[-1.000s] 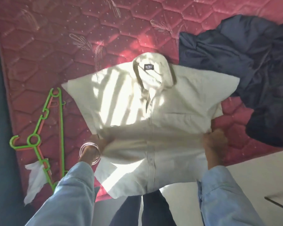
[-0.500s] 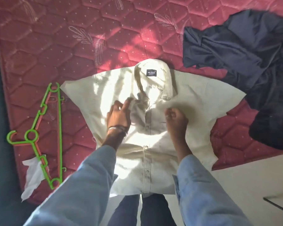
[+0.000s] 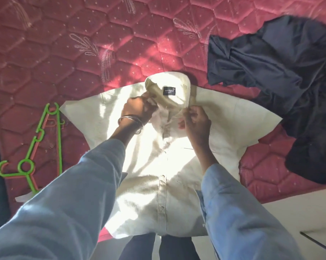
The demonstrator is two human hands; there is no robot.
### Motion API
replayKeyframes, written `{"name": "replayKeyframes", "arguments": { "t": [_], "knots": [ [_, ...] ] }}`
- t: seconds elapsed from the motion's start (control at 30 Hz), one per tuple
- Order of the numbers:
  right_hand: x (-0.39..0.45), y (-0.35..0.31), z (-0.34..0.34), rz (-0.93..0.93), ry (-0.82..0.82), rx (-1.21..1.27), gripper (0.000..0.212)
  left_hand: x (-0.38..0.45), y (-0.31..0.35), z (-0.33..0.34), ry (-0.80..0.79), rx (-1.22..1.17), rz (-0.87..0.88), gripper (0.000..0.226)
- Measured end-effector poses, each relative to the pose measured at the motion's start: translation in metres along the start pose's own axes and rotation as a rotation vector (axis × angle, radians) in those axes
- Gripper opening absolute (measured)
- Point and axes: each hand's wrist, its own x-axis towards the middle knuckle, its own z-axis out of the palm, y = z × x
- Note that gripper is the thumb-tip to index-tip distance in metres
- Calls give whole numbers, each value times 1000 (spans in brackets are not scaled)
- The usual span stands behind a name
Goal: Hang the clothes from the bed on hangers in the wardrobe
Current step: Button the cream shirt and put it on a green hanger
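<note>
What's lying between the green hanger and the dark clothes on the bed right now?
In the head view, the cream shirt lies spread between the green hanger and the dark clothes, with the left hand and right hand pinching its collar area.

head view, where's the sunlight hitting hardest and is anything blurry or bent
Head view: sunlight falls in patches, washing out the cream shirt front below both hands and dappling the red mattress; the dark garment is smeared at its top edge; the wide-angle lens bends the mattress edge and stretches the sleeves near the bottom.
</note>
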Motion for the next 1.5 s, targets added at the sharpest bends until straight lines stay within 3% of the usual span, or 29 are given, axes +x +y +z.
{"name": "replayKeyframes", "arguments": {
  "t": [0.07,0.13,0.23,0.33,0.4,0.5,0.57,0.77,0.93,1.1,1.23,1.37,1.5],
  "knots": [
    [-2,6,0,-40,-147,-103,22,-10,-10,6,-126,-239,7,62],
    [-8,14,1,-94,-198,-210,27,-22,-31,8,-74,-411,-17,75],
    [-22,19,5,-105,30,-178,30,-38,-63,3,135,-506,-224,61],
    [-42,17,16,-79,163,-169,20,-64,-101,-13,350,-263,-391,40],
    [-58,13,29,-116,111,-143,19,-83,-135,-21,434,-59,-503,39],
    [-88,7,60,-161,-13,-127,21,-108,-178,-35,520,90,-729,40],
    [-112,2,87,-165,-80,-116,21,-126,-200,-51,546,142,-788,41],
    [-196,-16,176,-162,-381,-110,8,-163,-271,-87,503,255,-636,38],
    [-246,-18,245,-70,-595,-298,20,-177,-309,-101,376,289,-582,45],
    [-274,-27,282,35,-563,-470,42,-185,-336,-97,230,127,-486,55],
    [-276,-31,293,36,-533,-540,32,-184,-340,-100,233,-4,-512,61],
    [-275,-42,288,141,-488,-413,26,-188,-326,-106,312,-78,-550,61],
    [-277,-62,273,234,-480,-19,12,-198,-311,-117,500,-45,-643,51]
  ]
}}
